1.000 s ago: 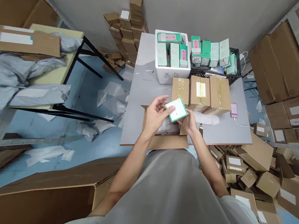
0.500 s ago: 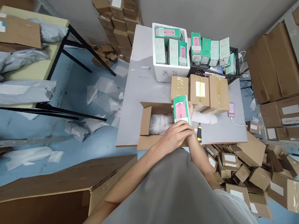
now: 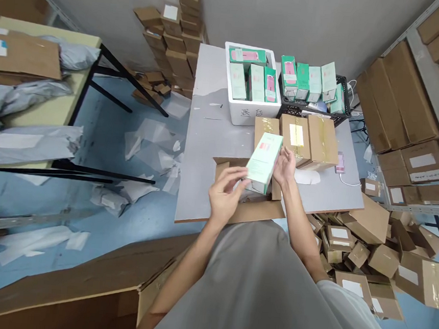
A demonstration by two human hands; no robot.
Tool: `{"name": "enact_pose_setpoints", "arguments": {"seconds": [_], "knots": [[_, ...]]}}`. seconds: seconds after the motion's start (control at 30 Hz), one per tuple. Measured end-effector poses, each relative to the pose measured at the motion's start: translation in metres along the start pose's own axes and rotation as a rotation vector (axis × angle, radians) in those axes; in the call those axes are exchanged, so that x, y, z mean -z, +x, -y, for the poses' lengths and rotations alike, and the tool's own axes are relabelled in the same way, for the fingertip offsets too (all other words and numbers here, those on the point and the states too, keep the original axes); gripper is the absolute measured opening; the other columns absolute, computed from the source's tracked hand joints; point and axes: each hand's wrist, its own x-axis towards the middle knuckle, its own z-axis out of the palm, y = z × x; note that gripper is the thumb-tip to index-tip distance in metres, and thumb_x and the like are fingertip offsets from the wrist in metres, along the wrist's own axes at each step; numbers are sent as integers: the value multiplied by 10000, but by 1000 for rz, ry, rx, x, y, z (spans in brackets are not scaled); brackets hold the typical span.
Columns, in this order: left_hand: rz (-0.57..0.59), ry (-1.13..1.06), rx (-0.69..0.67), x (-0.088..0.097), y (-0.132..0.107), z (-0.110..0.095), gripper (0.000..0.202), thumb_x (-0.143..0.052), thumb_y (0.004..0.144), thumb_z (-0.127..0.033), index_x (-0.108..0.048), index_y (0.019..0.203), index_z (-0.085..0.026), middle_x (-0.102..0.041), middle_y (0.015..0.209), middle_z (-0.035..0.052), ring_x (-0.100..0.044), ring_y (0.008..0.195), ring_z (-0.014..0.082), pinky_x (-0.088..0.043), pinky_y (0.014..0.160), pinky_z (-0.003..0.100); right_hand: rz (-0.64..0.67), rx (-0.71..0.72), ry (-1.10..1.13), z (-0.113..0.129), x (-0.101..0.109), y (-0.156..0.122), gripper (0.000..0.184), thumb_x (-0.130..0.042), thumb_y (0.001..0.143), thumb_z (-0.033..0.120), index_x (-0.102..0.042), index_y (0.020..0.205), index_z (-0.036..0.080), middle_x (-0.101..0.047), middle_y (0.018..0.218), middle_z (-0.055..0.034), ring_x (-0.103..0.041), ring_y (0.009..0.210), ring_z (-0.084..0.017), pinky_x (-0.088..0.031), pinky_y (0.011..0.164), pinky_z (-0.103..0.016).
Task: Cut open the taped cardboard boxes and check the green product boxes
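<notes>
A pale green carton [image 3: 264,158] with darker green edges and small red print is held tilted above an open brown cardboard box [image 3: 257,212]. My left hand [image 3: 227,192] grips the carton's lower left corner between thumb and fingers. Beside the carton's right side is my right hand [image 3: 285,167], its palm turned toward the carton and its fingers loosely curled and apart; it looks to be touching the edge at most. The carton and my left hand cover most of the open box's inside.
Behind stand taped brown boxes [image 3: 323,143], a white foam bin [image 3: 250,113] and a black crate [image 3: 305,109], both holding similar green cartons. A phone [image 3: 340,163] lies on the grey table [image 3: 202,183]. Cardboard boxes [image 3: 357,253] are heaped at right; a large carton [image 3: 79,270] is at lower left.
The carton has turned from its pink-pictured face to a pale printed face. My left hand has shifted to its lower left corner, and my right hand has come out to its right side.
</notes>
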Motion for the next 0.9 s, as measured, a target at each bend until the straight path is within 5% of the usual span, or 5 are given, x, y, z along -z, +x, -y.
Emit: {"name": "enact_pose_setpoints", "arguments": {"seconds": [0.1,0.3,0.47,0.7,0.9], "knots": [[-160,-195,161,16,13,26,435,-1013,826,-550,-838,1095,-256,-806,1203,77,-763,1162,240,-651,996,370,-13,92,-24,5,-3,7,553,-606,914,840,-631,1055,305,-808,1119,-50,-766,1097,-271,-643,901,-395],[-174,-424,467,30,13,63,587,-1051,730,-560,-740,1123,-255,-795,1165,52,-771,1110,221,-666,930,356,-50,285,-355,26,-14,25,560,-705,898,831,-681,1038,289,-745,1042,-22,-685,969,-204,-569,813,-306],[-122,-532,584,26,4,61,456,-969,771,-422,-717,1111,-251,-804,1186,58,-767,1166,249,-653,1040,442,-59,431,-454,33,-31,36,560,-746,896,817,-723,959,260,-762,1001,-34,-681,968,-222,-580,872,-340],[-105,-619,764,31,6,58,406,-855,888,-515,-718,1157,-244,-798,1270,111,-759,1247,297,-681,1038,465,-98,498,-626,34,-58,33,559,-790,899,810,-802,1017,264,-823,1140,-88,-733,1092,-285,-582,1060,-472],[90,-840,1030,43,5,57,399,-810,946,-441,-755,1291,-250,-789,1354,132,-761,1238,270,-701,764,262,40,523,-666,45,-71,30,516,-762,961,775,-830,996,265,-827,1074,-83,-739,1016,-285,-593,997,-484]]}}
